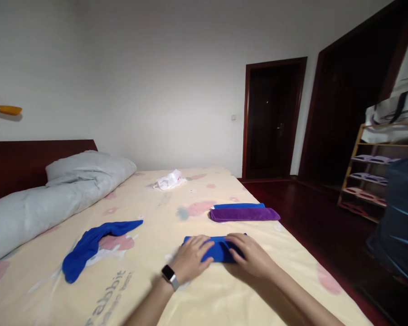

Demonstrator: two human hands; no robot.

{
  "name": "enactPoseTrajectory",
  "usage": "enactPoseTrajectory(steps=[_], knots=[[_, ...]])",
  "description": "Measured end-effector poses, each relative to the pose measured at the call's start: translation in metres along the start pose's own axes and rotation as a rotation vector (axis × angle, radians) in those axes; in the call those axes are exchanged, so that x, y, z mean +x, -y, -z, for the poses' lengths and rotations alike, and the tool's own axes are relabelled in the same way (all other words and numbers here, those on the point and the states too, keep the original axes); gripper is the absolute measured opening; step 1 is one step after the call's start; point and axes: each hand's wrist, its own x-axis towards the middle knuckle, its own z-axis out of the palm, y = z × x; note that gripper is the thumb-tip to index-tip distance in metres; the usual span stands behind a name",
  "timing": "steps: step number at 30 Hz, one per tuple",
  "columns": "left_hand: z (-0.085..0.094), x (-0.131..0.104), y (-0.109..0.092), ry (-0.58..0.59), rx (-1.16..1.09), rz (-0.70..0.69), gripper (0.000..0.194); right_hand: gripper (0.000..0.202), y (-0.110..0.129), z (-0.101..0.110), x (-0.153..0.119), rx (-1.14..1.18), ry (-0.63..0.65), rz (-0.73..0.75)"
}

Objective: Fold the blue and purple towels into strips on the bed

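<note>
A folded blue cloth [221, 250] lies on the bed in front of me. My left hand [191, 259] rests on its left part, palm down, with the fingers stretched over the fabric. On the right part lies my right hand [252, 257], also palm down, fingers apart. Both hands are open and cover the ends of the cloth. Beyond them are a purple cloth [245, 214] and a blue cloth [240, 206], each folded into a narrow strip, side by side. To the left a crumpled blue cloth [91, 242] is spread out loosely.
The patterned bed sheet [177, 213] carries a white plastic bag [170, 180] near the wall. A grey quilt [85, 172] is heaped by the headboard [30, 158]. Past the bed's right edge stand a shoe rack [357, 170] and a dark draped bundle [403, 213].
</note>
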Motion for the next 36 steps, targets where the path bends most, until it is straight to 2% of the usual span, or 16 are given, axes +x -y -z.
enactPoseTrajectory(steps=[3, 6, 8, 11, 14, 18, 21, 23, 28, 32, 36], knots=[[-0.017, 0.013, 0.0, 0.214, -0.046, -0.054, 0.062, 0.056, -0.002, -0.014, 0.01, 0.059, 0.215, 0.081], [-0.023, 0.011, 0.024, 0.334, -0.12, -0.01, 0.075, 0.062, -0.025, -0.025, 0.005, 0.038, 0.244, -0.011], [-0.018, 0.005, 0.044, 0.354, -0.165, 0.023, 0.079, 0.064, -0.043, -0.026, -0.001, 0.041, 0.246, -0.082], [-0.007, -0.002, 0.068, 0.34, -0.243, 0.118, 0.075, 0.069, -0.065, -0.019, -0.009, 0.088, 0.259, -0.176], [0.0, -0.003, 0.078, 0.318, -0.419, 0.241, 0.068, 0.072, -0.078, -0.007, -0.011, 0.184, 0.307, -0.273], [0.0, -0.001, 0.082, 0.278, -0.649, 0.381, 0.041, 0.06, -0.081, 0.009, -0.008, 0.355, 0.314, -0.376], [-0.005, 0.0, 0.089, 0.17, -0.64, 0.398, 0.027, 0.046, -0.085, 0.014, -0.006, 0.518, 0.282, -0.421], [-0.008, 0.001, 0.095, 0.086, -0.594, 0.428, 0.03, 0.042, -0.092, 0.013, -0.005, 0.572, 0.238, -0.462], [-0.009, 0.002, 0.1, -0.037, -0.571, 0.55, 0.044, 0.05, -0.106, 0.0, 0.0, 0.493, 0.086, -0.539], [-0.009, 0.004, 0.097, -0.029, -0.482, 0.558, 0.044, 0.059, -0.102, -0.006, 0.008, 0.441, 0.056, -0.586], [-0.011, 0.004, 0.097, -0.017, -0.376, 0.591, 0.047, 0.057, -0.096, -0.003, 0.013, 0.364, 0.042, -0.626]])
